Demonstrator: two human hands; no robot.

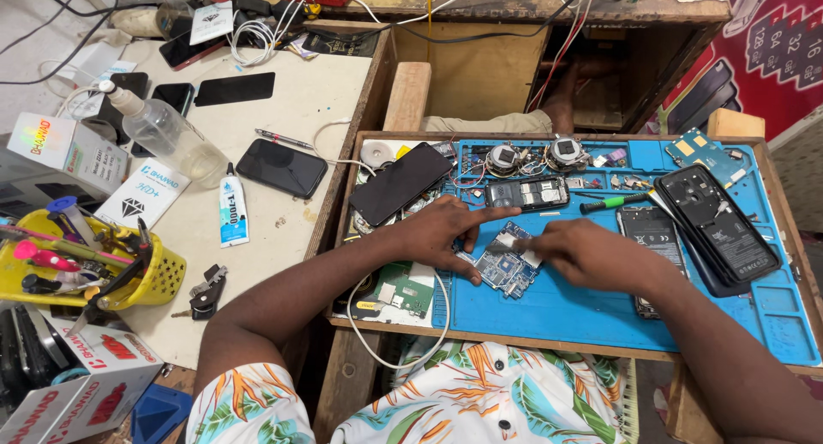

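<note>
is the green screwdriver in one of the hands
No, the green screwdriver lies on the blue mat, apart from both hands, which are at the circuit board.
</note>
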